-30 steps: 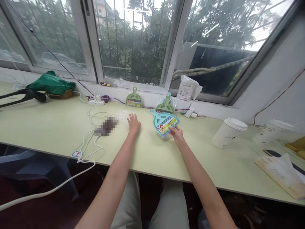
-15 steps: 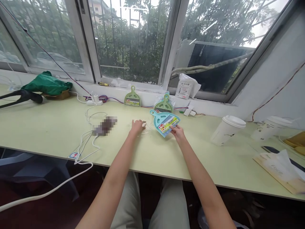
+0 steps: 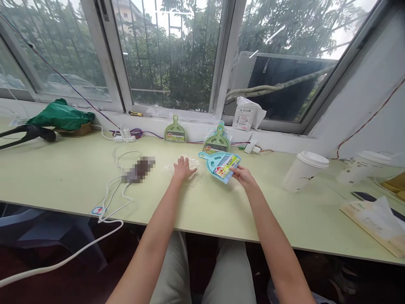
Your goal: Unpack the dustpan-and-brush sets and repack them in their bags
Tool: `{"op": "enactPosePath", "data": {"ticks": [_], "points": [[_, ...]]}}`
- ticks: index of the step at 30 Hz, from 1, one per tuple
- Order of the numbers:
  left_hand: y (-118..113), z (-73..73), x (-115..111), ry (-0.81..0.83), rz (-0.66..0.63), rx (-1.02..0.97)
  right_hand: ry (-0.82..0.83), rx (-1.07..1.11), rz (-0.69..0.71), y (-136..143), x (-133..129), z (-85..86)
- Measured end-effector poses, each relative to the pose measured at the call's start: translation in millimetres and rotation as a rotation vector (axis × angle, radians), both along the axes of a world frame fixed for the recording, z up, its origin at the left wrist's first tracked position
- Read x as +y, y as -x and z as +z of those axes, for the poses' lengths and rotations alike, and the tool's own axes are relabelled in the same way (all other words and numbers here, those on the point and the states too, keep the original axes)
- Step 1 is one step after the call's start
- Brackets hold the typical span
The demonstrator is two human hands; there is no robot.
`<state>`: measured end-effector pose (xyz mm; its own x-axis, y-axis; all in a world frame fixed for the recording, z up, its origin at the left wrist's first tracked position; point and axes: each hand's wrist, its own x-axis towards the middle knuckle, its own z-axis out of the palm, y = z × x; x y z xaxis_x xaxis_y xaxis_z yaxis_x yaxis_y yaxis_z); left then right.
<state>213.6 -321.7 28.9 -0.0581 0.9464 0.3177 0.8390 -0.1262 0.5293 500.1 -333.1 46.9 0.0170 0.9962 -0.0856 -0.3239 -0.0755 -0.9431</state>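
Observation:
My right hand [image 3: 244,176] grips the lower right edge of a light blue dustpan [image 3: 215,162], which has a small brush and a printed label on it. The dustpan is tilted, its handle pointing left. To its left, my left hand [image 3: 183,168] lies on a crumpled clear plastic bag [image 3: 194,175] on the table, its fingers spread. Behind the blue dustpan, a green dustpan [image 3: 218,137] leans at the wall in front of others in clear wrap. Another green dustpan [image 3: 175,130] leans farther left.
White cups [image 3: 305,171] stand on the right, near a tissue pack [image 3: 373,223] and a phone [image 3: 363,196]. A white cable [image 3: 110,223] hangs over the table's front edge. A power strip [image 3: 125,137] and a green bag [image 3: 61,116] lie at the back left.
My left hand has spread its fingers over the plastic bag, which shows more widely. My right hand has shifted slightly right and down with the blue dustpan, which is tilted flatter.

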Motion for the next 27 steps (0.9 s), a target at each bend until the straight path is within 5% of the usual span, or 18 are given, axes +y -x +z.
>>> {"op": "enactPosePath", "data": {"ticks": [4, 13, 21, 27], "points": [[10, -1.2, 1, 0.102, 0.026, 0.088, 0.066, -0.038, 0.120, 8, -4, -2.5], [6, 11.9, 2, -0.110, 0.126, -0.030, 0.041, -0.109, 0.092, 32, -14, -2.3], [-30, 24.9, -18, -0.227, -0.095, 0.298, -0.092, -0.135, 0.059, 63, -28, -9.0], [-55, 34.1, -35, -0.383, -0.210, 0.208, -0.177, -0.035, -0.002, 80, -38, -15.3]]}}
